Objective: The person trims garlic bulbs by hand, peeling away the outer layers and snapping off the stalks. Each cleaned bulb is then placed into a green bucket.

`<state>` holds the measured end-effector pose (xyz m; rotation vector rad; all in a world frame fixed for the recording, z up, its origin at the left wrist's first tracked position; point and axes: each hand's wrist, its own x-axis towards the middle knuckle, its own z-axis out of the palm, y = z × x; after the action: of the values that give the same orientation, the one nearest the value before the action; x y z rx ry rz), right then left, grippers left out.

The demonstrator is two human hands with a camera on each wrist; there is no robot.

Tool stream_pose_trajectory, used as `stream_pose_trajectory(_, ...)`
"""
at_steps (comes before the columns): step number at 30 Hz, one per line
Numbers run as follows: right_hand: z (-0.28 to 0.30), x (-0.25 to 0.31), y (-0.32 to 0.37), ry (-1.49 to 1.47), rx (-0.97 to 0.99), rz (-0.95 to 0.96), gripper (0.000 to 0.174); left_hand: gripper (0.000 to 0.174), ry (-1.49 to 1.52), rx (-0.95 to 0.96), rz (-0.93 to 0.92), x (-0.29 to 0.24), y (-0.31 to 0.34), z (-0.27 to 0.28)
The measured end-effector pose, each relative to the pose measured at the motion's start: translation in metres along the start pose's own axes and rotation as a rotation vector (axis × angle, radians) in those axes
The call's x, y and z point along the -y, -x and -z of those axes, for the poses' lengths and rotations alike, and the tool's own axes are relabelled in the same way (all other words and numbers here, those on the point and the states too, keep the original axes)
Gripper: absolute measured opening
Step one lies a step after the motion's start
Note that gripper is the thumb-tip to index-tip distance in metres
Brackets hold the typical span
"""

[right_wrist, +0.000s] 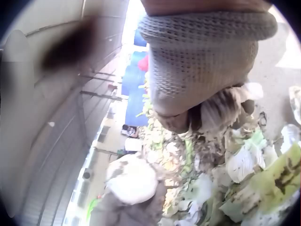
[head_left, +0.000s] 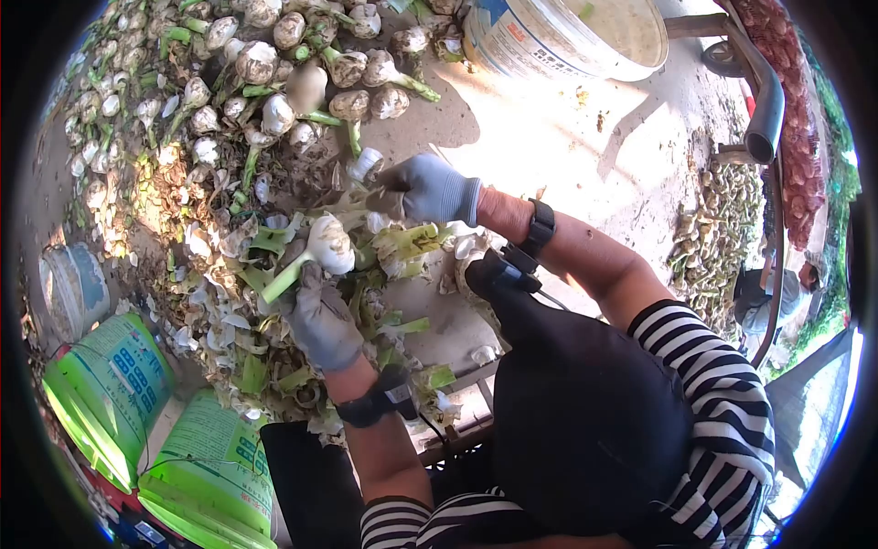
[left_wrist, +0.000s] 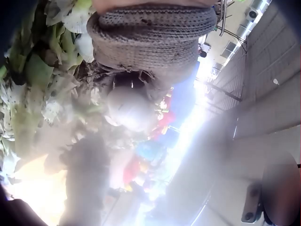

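In the head view the left hand (head_left: 325,325), in a grey knit glove, grips a garlic plant by its thick green stem, with the white bulb (head_left: 330,245) above the fingers. That bulb (left_wrist: 131,109) shows just past the glove (left_wrist: 150,52) in the left wrist view. Up and to the right of it, the gloved right hand (head_left: 428,188) has its fingers curled round pale, dirt-streaked garlic skin (right_wrist: 218,112), seen under the glove (right_wrist: 200,66) in the right wrist view. Another white bulb (head_left: 366,165) is close to the right fingertips; contact is unclear.
Peeled leaves and skins (head_left: 215,316) are heaped left of the hands. Untrimmed garlic (head_left: 256,64) covers the upper left. A white bucket (head_left: 567,37) stands at the top, green tubs (head_left: 114,389) at lower left. A metal pipe frame (head_left: 764,119) stands at right.
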<state>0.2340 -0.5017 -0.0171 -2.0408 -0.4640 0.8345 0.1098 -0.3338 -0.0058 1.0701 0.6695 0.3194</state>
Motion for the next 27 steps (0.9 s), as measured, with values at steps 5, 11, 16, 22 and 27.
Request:
stream_pose_trajectory(5, -0.017, 0.025, 0.008, 0.349, -0.054, 0.288, 0.028, 0.029, -0.149, 0.143, -0.046, -0.006, 0.006, -0.019)
stream_pose_trajectory(11, -0.006, 0.006, 0.0, 0.053, 0.124, 0.112, 0.025, 0.036, 0.226, 0.198, 0.002, 0.003, 0.0, 0.006)
stream_pose_trajectory(16, -0.003, -0.018, 0.001, 0.159, 0.017, 0.101, 0.027, 0.048, 0.332, 0.182, 0.028, 0.007, 0.004, 0.007)
stream_pose_trajectory(22, -0.021, 0.003, -0.006, -0.26, 0.113, 0.186, 0.034, 0.044, 0.468, 0.37, -0.03, 0.012, 0.001, 0.014)
stream_pose_trajectory(27, -0.006, 0.029, -0.005, -0.232, 0.297, 0.107, 0.033, 0.037, 0.353, 0.314, -0.024, 0.01, 0.0, 0.014)
